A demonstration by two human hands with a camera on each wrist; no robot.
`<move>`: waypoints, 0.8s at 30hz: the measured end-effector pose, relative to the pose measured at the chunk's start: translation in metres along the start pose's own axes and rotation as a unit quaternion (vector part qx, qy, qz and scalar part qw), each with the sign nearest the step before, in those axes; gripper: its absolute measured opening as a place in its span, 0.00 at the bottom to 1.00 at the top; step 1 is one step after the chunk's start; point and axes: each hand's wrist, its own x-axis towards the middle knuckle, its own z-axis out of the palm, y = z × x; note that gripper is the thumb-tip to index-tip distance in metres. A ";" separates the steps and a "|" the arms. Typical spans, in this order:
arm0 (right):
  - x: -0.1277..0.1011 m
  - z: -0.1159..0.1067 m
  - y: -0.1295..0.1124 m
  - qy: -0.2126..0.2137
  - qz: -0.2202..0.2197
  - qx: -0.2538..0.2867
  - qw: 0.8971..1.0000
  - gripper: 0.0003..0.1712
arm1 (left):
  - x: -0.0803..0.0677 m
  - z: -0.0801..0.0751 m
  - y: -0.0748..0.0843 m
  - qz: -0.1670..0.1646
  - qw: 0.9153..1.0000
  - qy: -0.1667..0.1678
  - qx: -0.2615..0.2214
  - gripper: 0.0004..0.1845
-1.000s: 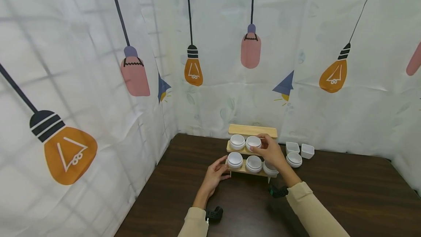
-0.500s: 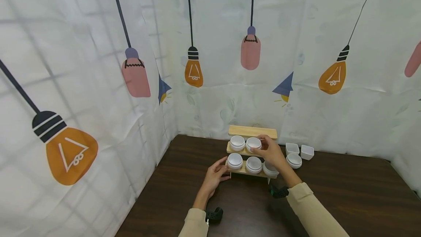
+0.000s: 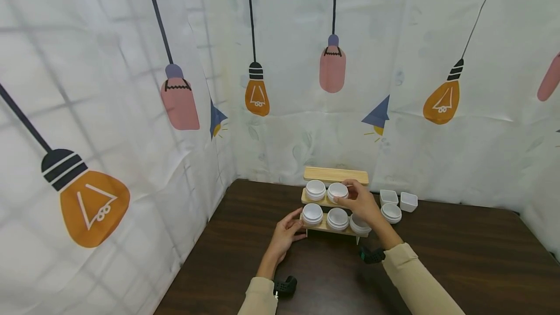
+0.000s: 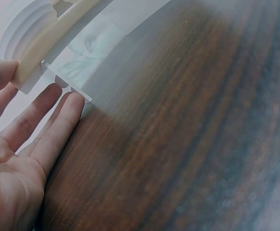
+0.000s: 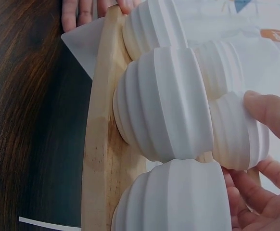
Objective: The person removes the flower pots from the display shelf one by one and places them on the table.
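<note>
A tiered rack [image 3: 336, 175] with pale wooden shelves and whitish end supports stands toward the back of the table. My left hand [image 3: 283, 237] holds the left end of its lowest shelf, thumb on the wood [image 4: 29, 67] and the other fingers extended beside the support. My right hand [image 3: 362, 203] pinches a round white ribbed bowl [image 5: 238, 130] on the middle shelf, right of another white bowl [image 3: 315, 188]. Several similar bowls line the lowest shelf, including a left one [image 3: 312, 212] and a middle one [image 3: 338, 218]. The right hand partly covers the rightmost bowl [image 3: 359, 226].
Right of the rack, two square white dishes [image 3: 388, 197] and a round white bowl [image 3: 391, 212] stand on the dark wooden table [image 3: 463, 237]. A white curtain [image 3: 280, 145] with printed lamps hangs close behind the rack and along the left side.
</note>
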 end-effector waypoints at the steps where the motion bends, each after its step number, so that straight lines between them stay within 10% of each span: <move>1: 0.000 0.000 0.000 -0.001 0.000 0.002 1.000 0.35 | 0.000 0.000 0.000 -0.001 1.000 0.000 -0.001 0.26; 24: -0.010 -0.004 -0.003 0.010 0.009 0.032 0.999 0.36 | 0.001 0.000 0.000 0.000 1.000 -0.001 -0.005 0.26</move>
